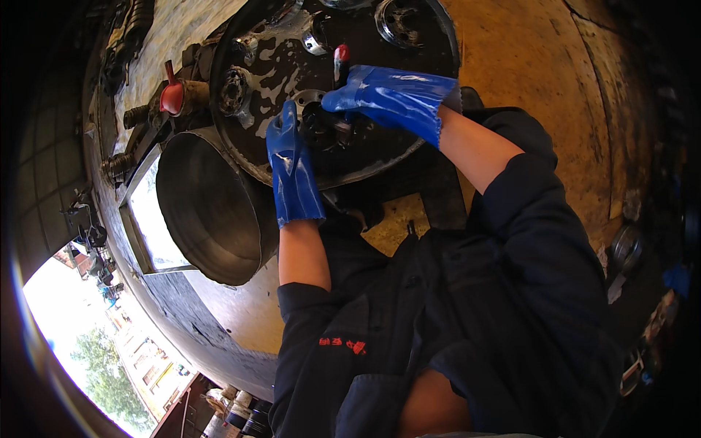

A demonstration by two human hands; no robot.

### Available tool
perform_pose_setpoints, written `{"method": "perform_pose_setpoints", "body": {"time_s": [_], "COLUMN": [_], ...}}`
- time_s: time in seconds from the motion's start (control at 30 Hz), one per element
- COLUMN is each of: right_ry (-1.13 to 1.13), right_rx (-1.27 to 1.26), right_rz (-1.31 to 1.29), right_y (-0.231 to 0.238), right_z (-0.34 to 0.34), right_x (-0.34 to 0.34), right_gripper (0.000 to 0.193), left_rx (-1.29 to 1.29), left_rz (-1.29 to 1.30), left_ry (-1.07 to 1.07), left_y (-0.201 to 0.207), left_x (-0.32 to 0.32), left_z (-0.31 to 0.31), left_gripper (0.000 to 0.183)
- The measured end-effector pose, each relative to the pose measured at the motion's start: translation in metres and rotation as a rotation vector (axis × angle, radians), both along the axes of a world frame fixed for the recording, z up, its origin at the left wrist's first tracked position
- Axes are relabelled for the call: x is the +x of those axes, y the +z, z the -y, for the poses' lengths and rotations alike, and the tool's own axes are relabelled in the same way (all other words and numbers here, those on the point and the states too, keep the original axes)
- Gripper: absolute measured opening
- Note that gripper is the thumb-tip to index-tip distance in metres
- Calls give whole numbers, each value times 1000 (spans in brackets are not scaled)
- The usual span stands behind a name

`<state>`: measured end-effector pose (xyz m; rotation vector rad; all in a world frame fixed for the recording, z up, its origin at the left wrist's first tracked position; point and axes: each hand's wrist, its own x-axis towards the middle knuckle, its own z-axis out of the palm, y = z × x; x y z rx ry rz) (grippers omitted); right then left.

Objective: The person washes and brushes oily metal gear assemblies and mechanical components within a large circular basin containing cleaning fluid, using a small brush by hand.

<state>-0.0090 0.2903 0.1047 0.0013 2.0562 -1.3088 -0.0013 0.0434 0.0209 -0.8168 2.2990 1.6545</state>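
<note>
Both my hands wear long blue rubber gloves over a round black tray (pixel 252 157) wet with dark liquid and pale foam. My right hand (pixel 380 91) is closed round a red-tipped, dark-handled tool (pixel 341 56). Its lower end points down at a round metal part (pixel 312 95) with holes in its rim, and I cannot make out its working end. Against the left side of that part, my left hand (pixel 290 146) grips its edge, fingers close together. Gloves and shadow hide much of the part. More ring-shaped metal parts (pixel 396 25) lie along the tray's far and left sides.
Left of the tray stands a large open metal drum (pixel 212 212). Beyond it is a red funnel-shaped piece (pixel 172 95) among greasy machine parts. Stained yellowish floor (pixel 526 66) stretches to the right. Several dark items lie at the far right edge.
</note>
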Motion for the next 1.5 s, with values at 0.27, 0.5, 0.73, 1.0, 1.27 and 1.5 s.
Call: {"method": "perform_pose_setpoints", "body": {"time_s": [0.27,0.5,0.73,1.0,1.27,1.5], "right_ry": [41,-84,15,422,202,521], "right_rx": [209,-392,-430,448,399,297], "right_rz": [-391,-728,-397,-636,-867,-873], "right_y": [-13,-41,-44,-28,-72,-73], "right_z": [-40,-20,-8,47,-2,-7], "right_x": [4,30,7,-3,5,10], "right_gripper": [56,32,31,36,29,44], "left_rx": [218,351,247,89,132,234], "left_rz": [-80,-85,-30,-11,-43,1], "left_ry": [82,145,147,-16,1,66], "left_y": [-7,-4,18,7,5,-4], "left_x": [1,2,5,-1,1,-2], "left_z": [-2,-4,-24,-11,-12,0], "left_gripper": [47,47,49,51,47,48]}}
